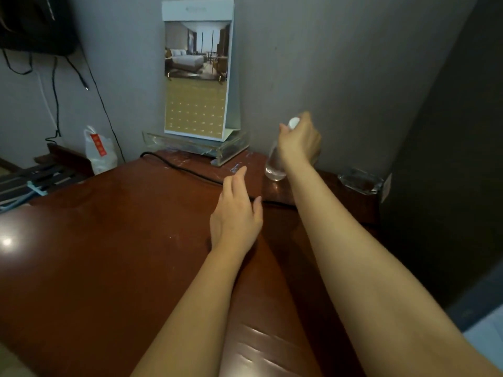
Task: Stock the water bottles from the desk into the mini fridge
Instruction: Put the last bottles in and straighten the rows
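Looked barely started tbh: right hand (299,140) gripped a bottle (274,167) just right of the calendar (196,77), left hand (236,213) spread, empty.

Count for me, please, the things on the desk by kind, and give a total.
1 water bottle
1 calendar
1 clear tray
1 glass ashtray
1 black cable
Total: 5

surface (109,240): reddish-brown | bottle (273,168): clear, cap (294,123) white | wall (326,63): grey | calendar (196,110): gold grid, white border | cable (174,165): black | bag (102,156): white, red tag (95,140)
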